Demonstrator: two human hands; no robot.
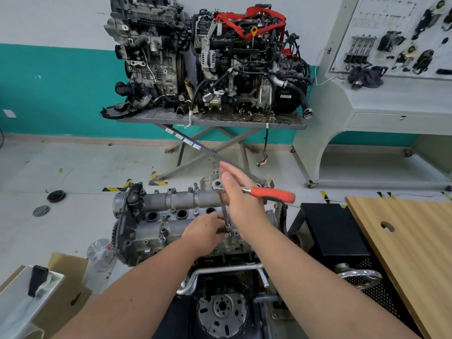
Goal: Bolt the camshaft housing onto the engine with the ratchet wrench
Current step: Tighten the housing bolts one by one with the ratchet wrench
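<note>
Two hands worked a ratchet wrench (254,192) over the camshaft housing (176,211) on the engine (156,241).

The left hand (205,233) had its grip clamped, fingers curled around the lower end of the wrench's chrome extension (224,214), which stood nearly upright on the housing's right part. The right hand (238,199) was flat, fingers straight and apart from any grasp, its palm by the ratchet head; the red handle (276,195) stuck out to the right. The housing lay atop the engine, bolts (195,184) visible along its far edge. A wooden table (415,241) stood at right.
</note>
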